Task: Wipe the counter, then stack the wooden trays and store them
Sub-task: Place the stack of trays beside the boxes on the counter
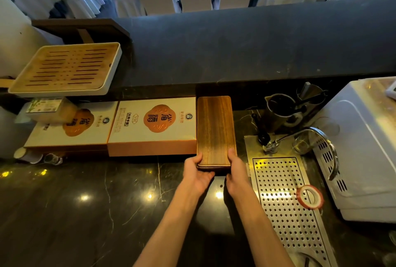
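two hands, left hand (198, 172) and right hand (236, 170), fingers grasping smooth rectangular wooden trays (215, 131), glossy dark marble counter (96, 202)

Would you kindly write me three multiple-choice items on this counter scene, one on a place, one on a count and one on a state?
1. Where do the wooden trays lie?
A. On the drain grate
B. Between the gift boxes and the drain grate
C. On the slatted tray

2. How many gift boxes with an orange emblem are on the counter?
A. Two
B. Four
C. None

3. What are the hands doing?
A. Resting flat on the counter
B. Wringing a cloth
C. Holding the near end of the trays

Answers:
1 B: the nearer gift box is on their left, the drain grate on their right.
2 A: a second box lies beside the first.
3 C: the left hand and right hand clasp the near corners.
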Demonstrator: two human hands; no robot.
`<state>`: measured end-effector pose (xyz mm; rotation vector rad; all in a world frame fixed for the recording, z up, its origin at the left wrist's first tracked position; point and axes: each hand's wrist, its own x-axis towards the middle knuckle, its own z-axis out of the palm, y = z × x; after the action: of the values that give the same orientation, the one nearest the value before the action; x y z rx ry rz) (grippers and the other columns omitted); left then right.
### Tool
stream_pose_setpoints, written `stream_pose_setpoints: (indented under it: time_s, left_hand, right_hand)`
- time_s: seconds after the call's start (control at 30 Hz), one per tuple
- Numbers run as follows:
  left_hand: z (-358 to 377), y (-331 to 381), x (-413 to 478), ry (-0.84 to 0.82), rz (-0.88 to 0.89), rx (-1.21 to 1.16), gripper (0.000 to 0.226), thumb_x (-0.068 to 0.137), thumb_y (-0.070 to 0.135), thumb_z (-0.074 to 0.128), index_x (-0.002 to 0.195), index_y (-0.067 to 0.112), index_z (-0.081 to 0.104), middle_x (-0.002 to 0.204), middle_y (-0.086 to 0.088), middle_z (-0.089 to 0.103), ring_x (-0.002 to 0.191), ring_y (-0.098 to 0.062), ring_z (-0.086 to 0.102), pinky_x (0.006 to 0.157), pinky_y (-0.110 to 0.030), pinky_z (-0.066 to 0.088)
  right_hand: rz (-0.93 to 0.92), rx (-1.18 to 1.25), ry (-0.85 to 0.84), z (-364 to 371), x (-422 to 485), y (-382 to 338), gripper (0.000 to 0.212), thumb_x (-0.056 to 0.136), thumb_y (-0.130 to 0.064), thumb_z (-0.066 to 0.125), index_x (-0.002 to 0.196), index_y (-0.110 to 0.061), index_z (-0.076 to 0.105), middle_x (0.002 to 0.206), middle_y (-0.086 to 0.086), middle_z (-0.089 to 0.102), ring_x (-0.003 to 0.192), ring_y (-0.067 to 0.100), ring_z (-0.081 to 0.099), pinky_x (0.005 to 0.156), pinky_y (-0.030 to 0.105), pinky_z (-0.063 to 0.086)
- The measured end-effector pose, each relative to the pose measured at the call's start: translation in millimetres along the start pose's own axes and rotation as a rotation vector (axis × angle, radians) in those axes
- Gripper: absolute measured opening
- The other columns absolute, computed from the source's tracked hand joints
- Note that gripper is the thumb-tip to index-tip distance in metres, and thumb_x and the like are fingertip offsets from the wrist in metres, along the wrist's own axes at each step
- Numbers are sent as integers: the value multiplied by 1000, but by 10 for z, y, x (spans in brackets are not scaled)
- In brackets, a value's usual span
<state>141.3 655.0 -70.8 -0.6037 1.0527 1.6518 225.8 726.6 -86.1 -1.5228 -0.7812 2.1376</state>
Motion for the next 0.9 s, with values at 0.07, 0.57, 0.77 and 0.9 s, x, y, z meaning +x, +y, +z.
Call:
stream_pose_setpoints:
  time_s: [0.07, 0.57, 0.77, 0.9]
  left_hand:
    - [32, 33, 11, 9, -6, 101, 36, 94, 17, 52, 129, 7, 52, 123, -22, 64, 117, -38, 59, 110, -53, 39]
    - [96, 127, -45, 83, 118, 535, 27, 98, 23, 48, 122, 11, 53, 115, -17, 66, 110, -32, 61, 99, -53, 49]
    - [119, 60, 29, 147, 160, 577, 31, 97, 26, 45, 121, 11, 56, 115, -17, 67, 113, -33, 60, 99, -55, 49]
    - [158, 45, 8, 193, 180, 648, 34, 94, 29, 43, 121, 12, 56, 118, -16, 65, 114, -33, 57, 98, -56, 48]
  right_hand:
    - [-32, -119, -37, -17, 23, -26, 44, 96, -36, 52, 131, -10, 52, 119, 14, 65, 111, 27, 60, 97, 42, 49]
    - [-51, -412, -53, -106, 62, -254, 48, 87, -48, 64, 110, -6, 63, 94, 3, 72, 83, 13, 66, 57, 22, 45]
    - [-124, -446, -24, -102, 188, -106, 48, 86, -52, 62, 109, -10, 66, 96, 5, 73, 89, 18, 68, 72, 31, 54]
    - [-130, -489, -23, -94, 253, -75, 54, 86, -55, 60, 114, -9, 62, 103, 8, 71, 96, 23, 67, 89, 41, 55]
